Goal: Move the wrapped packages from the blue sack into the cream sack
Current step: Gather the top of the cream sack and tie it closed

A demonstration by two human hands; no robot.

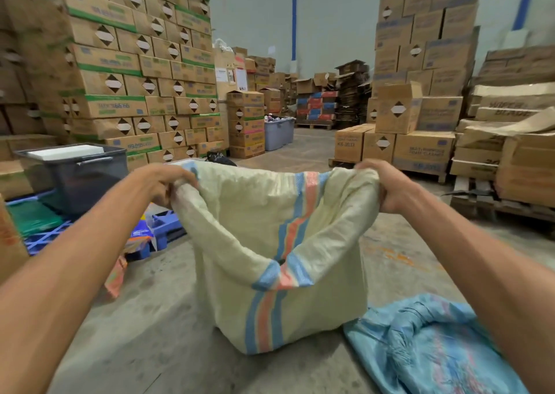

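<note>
Head cam: my left hand [163, 183] and right hand [387, 186] both clenched on the cream sack [279, 273] rim, blue sack [426, 345] lying just beside

Cream sack [246, 213] w/ blue-orange stripes; blue sack [426, 345].

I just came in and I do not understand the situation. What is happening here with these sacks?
A person is holding the cream sack open in a warehouse. The left hand and the right hand each grip one side of its rim and pull the mouth wide while the sack stands on the concrete floor. The blue sack lies on the floor to its right, untouched. No wrapped packages are visible at this moment.
</note>
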